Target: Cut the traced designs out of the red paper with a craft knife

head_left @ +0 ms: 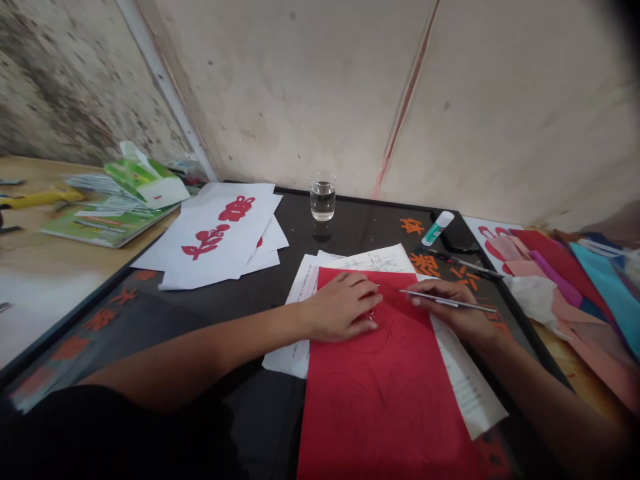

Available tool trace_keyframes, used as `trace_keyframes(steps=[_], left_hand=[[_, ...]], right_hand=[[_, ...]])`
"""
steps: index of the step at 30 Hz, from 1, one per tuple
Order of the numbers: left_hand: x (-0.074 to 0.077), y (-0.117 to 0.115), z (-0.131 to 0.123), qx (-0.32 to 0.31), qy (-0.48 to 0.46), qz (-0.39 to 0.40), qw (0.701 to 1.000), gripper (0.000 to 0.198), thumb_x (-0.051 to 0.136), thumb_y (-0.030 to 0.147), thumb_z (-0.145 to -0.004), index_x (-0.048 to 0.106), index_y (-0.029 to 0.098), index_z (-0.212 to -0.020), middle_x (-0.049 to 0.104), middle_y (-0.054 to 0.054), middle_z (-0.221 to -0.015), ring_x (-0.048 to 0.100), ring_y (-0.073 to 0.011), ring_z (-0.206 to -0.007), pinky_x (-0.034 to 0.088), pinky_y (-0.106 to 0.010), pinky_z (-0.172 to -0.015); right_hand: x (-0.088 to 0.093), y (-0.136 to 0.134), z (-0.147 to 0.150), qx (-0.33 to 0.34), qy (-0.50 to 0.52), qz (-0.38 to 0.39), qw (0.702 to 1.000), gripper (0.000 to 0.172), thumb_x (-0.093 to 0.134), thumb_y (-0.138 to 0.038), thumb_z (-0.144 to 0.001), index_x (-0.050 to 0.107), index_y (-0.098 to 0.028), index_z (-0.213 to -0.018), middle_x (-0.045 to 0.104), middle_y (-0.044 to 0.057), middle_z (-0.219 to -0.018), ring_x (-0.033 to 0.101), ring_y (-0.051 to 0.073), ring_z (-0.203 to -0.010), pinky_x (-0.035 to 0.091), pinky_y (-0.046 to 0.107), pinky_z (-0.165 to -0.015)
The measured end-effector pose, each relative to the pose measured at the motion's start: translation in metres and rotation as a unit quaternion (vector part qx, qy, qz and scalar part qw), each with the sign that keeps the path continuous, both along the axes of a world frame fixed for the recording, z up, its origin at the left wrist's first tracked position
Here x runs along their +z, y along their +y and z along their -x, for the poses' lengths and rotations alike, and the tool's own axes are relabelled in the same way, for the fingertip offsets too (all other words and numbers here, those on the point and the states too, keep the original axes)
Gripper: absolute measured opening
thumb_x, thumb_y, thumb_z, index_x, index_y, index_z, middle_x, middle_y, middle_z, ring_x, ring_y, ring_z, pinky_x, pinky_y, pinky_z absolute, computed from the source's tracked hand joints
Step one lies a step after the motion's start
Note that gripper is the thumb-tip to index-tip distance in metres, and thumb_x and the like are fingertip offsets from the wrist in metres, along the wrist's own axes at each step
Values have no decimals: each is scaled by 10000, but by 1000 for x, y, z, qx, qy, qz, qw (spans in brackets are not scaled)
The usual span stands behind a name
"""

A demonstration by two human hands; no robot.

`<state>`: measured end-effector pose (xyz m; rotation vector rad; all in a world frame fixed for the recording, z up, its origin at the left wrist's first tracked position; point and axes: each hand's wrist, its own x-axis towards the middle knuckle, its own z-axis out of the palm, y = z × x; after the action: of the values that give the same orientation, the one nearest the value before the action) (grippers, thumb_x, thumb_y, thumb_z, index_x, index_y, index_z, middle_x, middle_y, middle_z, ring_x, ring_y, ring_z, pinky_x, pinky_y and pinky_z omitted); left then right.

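A large red paper sheet (380, 387) lies on white printed sheets (465, 380) on a black mat (250, 293). My left hand (343, 307) rests flat on the red paper's upper left part, fingers stretched out. My right hand (453, 310) is closed round a thin silver craft knife (450, 302), which lies almost level with its tip pointing left, close to my left fingertips over the red paper's top edge.
A glass of water (323, 197) stands at the mat's far edge. White sheets with red cut-outs (220, 233) lie at the left, a glue stick (437, 228) and orange paper scraps (425, 263) at the right. Coloured papers (575, 280) are piled far right, a green tissue pack (145, 180) far left.
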<state>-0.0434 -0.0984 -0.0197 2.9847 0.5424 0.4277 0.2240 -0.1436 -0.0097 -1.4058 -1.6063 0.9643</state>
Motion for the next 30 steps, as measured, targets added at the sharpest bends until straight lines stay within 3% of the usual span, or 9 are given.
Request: trace_keyframes(steps=[3,7,13,20,30], left_hand=[[-8,8,0,-29,6,4,1000,498,432,507,-979,530,165,-1329,558,-118,-1299,489,-278,-1184,397,-436,-1009],[-14,10,1,-13,-9,43,999,455,458,485,-970,536,205,-1320,533,-106,-1325,464,-281,-1216,388,-456,-1018],[-14,12,2,-16,-22,75,997,460,492,473,-954,550,183,-1306,542,-110,-1340,468,-288,-1222,401,-465,-1007],[-16,12,1,-20,-32,50,998,454,474,472,-965,574,155,-1274,557,-125,-1317,480,-292,-1199,417,-464,-981],[-15,11,1,-19,-22,38,999,458,473,467,-966,558,160,-1294,546,-123,-1343,467,-293,-1206,412,-463,-994]], right_hand=[[-11,4,-7,0,45,29,999,208,806,-422,-716,764,-245,-816,730,31,-789,654,183,-744,508,288,-673],[-19,4,-10,-7,103,70,992,193,745,-400,-801,743,-235,-900,731,32,-800,640,147,-709,475,242,-617],[-14,3,-9,-31,20,86,996,203,767,-398,-773,767,-230,-886,748,37,-795,663,175,-747,491,276,-684],[-5,4,-3,-27,-9,95,995,188,786,-382,-738,794,-246,-869,768,39,-829,689,201,-795,517,292,-747],[1,4,4,-28,-43,79,996,185,787,-424,-717,793,-272,-822,770,38,-846,695,209,-779,538,321,-725]])
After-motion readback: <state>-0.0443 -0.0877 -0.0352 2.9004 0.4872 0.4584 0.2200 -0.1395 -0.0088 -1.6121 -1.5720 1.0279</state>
